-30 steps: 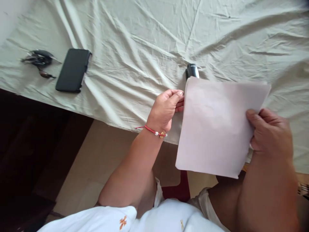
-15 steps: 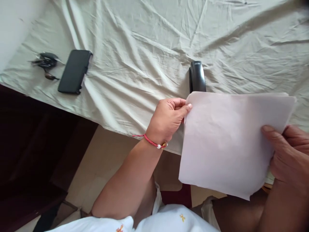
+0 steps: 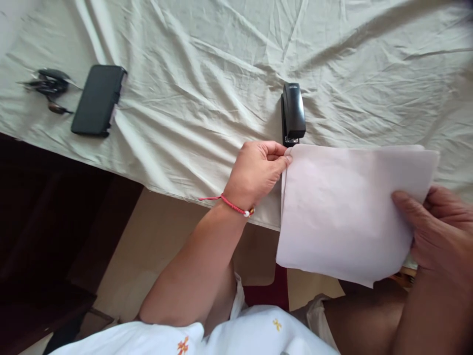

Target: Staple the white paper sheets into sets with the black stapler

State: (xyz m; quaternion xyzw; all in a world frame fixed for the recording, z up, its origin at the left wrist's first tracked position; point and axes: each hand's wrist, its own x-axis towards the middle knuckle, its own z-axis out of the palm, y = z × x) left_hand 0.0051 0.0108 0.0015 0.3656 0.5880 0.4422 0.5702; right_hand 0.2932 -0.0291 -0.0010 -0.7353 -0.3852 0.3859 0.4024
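Some white sheets [image 3: 343, 212] are held between fingers: left hand [image 3: 256, 170] just beside the stapler [image 3: 294, 111], right hand [image 3: 441, 229] farther from the stapler.

White sheets of paper [image 3: 343, 212], plain on the visible face and slightly uneven at the edges, are held with their upper left corner near the front end of a black stapler [image 3: 294, 111] resting on pale, wrinkled cloth [image 3: 207, 88].

Smooth matt paper sheets [image 3: 343, 212]; glossy black-plastic stapler [image 3: 294, 111].
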